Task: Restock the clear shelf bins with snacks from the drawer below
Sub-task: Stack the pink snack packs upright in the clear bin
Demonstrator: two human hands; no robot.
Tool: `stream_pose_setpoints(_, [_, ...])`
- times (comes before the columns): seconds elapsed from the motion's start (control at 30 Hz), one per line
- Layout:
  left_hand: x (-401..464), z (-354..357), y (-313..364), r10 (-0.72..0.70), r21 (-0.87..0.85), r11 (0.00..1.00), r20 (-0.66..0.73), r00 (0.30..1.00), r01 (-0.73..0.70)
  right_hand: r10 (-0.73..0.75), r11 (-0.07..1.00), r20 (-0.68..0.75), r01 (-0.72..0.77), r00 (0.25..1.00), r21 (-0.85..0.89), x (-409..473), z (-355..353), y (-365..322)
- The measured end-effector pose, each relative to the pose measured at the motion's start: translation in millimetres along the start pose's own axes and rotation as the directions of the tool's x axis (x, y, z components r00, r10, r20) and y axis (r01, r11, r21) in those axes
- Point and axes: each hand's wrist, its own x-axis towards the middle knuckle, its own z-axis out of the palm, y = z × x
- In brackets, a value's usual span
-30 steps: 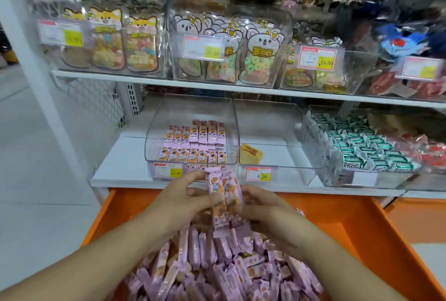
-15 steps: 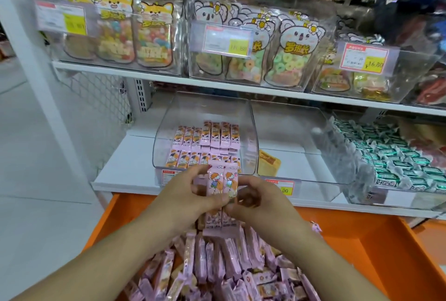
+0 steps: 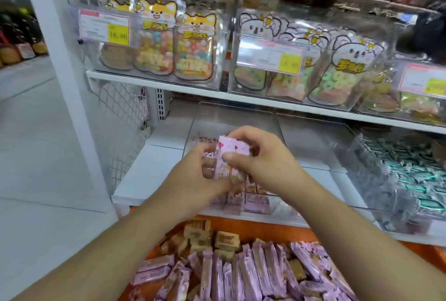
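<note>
- Both hands hold a small bundle of pink snack packs (image 3: 233, 153) over the clear bin (image 3: 241, 129) on the lower shelf (image 3: 154, 165); packs not yet set down.
- Left hand (image 3: 195, 180): fingers curled round the bundle's lower left side, blurred, exact finger placement unclear.
- Right hand (image 3: 263, 158): thumb and fingers clamped on the bundle's top and right side.
- Bin already has pink packs lined along its front; the back looks unfilled, though hands hide much of the middle, so fill level is a guess: partly stocked.
- Orange drawer (image 3: 241, 228) below holds plenty of loose pink packs (image 3: 241, 274), plus a few tan packs (image 3: 212, 240) at the back, so supply is far from used up.
- Neighbouring clear bin (image 3: 313, 146) to the right looks almost bare from here; contents hard to tell.
- Bin of green-wrapped snacks (image 3: 405, 180) further right looks well filled.
- Upper shelf bins with animal-print candy bags (image 3: 193, 47) look stocked.
- Judgement: early to mid task. Left: place this bundle, repeat until the pink bin is full, then probably the near-bare neighbour.
</note>
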Motion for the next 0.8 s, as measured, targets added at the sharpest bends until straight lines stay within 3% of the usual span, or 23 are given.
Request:
stream_pose_setpoints(0.13, [15,-18,-19,0.18,0.393,0.916,-0.217,0.959,-0.083,0.125,0.986,-0.044,-0.119,0.991,0.113,58,11,16])
stream_pose_setpoints(0.23, [22,-25,-39,0.268,0.58,0.807,-0.199,0.943,-0.107,0.209,0.977,0.003,-0.209,0.978,0.043,95,25,36])
stream_pose_setpoints(0.33, [25,-24,-57,0.196,0.554,0.827,-0.136,0.971,-0.09,0.267,0.963,0.07,-0.264,0.961,-0.053,119,43,53])
stream_pose_setpoints(0.43, [28,-22,-64,0.213,0.557,0.822,-0.11,0.971,-0.117,0.224,0.96,0.099,-0.202,0.97,-0.195,136,60,68])
stream_pose_setpoints(0.63, [32,-21,-64,0.211,0.535,0.837,-0.121,0.97,-0.115,0.141,0.835,0.028,-0.103,0.99,-0.541,139,72,81])
stream_pose_setpoints(0.73, [32,-20,-64,0.201,0.537,0.836,-0.113,0.973,-0.11,0.022,0.851,0.088,0.028,0.996,-0.525,124,72,89])
stream_pose_setpoints(0.8, [31,-20,-64,0.189,0.535,0.839,-0.114,0.975,-0.1,-0.043,0.856,0.213,0.146,0.976,-0.496,113,72,93])
